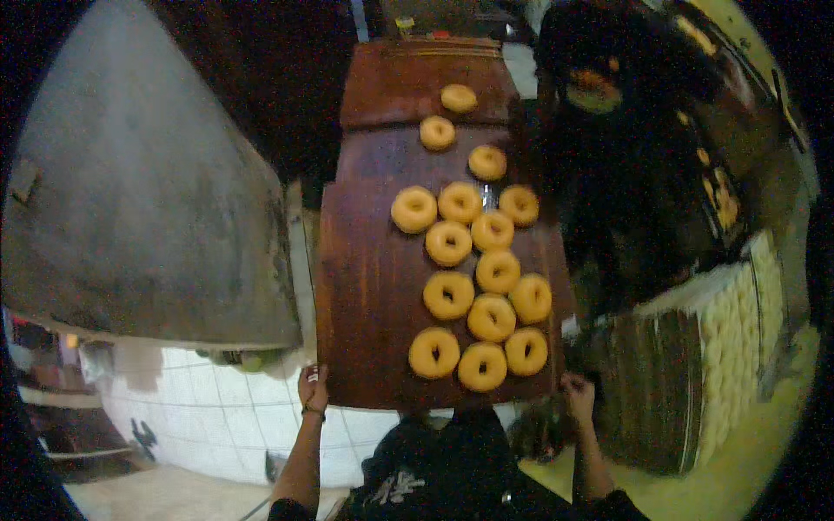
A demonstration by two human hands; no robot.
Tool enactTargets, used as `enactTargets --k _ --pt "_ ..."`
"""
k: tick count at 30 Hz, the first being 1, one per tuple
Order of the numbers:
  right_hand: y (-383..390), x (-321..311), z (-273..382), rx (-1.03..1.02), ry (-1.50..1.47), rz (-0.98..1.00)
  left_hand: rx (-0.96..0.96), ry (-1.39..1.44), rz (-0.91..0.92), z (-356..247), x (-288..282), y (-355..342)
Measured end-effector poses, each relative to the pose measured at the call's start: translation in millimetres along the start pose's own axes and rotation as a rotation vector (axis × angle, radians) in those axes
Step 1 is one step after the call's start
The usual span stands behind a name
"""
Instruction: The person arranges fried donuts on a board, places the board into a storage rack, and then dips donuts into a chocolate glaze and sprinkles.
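A dark reddish-brown wooden board [365, 286] lies flat in front of me. My left hand [314, 388] is closed at its near left corner, and my right hand [579, 397] is closed at its near right corner. Golden ring doughnuts [448, 295] are spread over the right half of the board, some of them touching. Past its far edge, a few more doughnuts [437, 133] rest on other brown wooden surfaces, one of them on a far board [391, 78]. Both palms and the undersides of the boards are hidden.
A large grey worktop [156, 191] stands to the left above white floor tiles [208, 408]. On the right is a stack of dark boards [647, 373] with pale pieces along its side. Another person [591, 104] in dark clothes is at the upper right, dim and blurred.
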State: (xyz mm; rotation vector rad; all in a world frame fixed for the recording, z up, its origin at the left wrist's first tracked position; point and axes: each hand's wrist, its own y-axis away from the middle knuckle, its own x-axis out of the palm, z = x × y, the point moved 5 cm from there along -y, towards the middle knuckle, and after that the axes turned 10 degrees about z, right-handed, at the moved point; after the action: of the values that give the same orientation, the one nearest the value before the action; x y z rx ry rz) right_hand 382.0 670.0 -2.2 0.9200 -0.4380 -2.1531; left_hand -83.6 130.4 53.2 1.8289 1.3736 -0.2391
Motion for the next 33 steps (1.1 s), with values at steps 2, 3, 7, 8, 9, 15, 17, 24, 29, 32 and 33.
enactTargets --k 2,3,7,8,9,15,17,24,29,32,33 --pt "-48 -7 35 0.047 -0.107 0.046 0.197 -0.156 -0.132 -50 13 -21" --pt "-79 -19 49 0.016 -0.170 0.005 0.385 -0.258 -0.237 -117 44 -37" --pt "-99 -42 110 -0.291 -0.001 -0.351 0.849 -0.714 0.219 -296 182 9" --pt "-89 -37 126 -0.325 0.090 -0.443 0.931 -0.845 0.284 -311 205 16" --pt "-80 -26 155 -0.433 0.095 -0.387 0.977 -0.850 0.278 -319 227 19" --pt "-28 64 293 -0.636 0.772 -0.211 0.833 -0.816 0.307 -293 212 5" --pt "-33 76 285 -0.639 0.927 -0.259 0.811 -0.756 0.164 -245 170 -3" --pt "-4 146 314 -0.708 0.948 0.011 0.550 -0.597 0.250 -154 71 12" --pt "29 220 363 -0.790 0.887 0.257 0.676 -0.656 0.290 -148 59 -7" --pt "12 236 370 -0.744 0.961 0.416 0.743 -0.637 0.325 -153 68 -15" --pt "11 231 377 -0.766 0.936 0.437 0.763 -0.620 0.314 -155 71 -13"
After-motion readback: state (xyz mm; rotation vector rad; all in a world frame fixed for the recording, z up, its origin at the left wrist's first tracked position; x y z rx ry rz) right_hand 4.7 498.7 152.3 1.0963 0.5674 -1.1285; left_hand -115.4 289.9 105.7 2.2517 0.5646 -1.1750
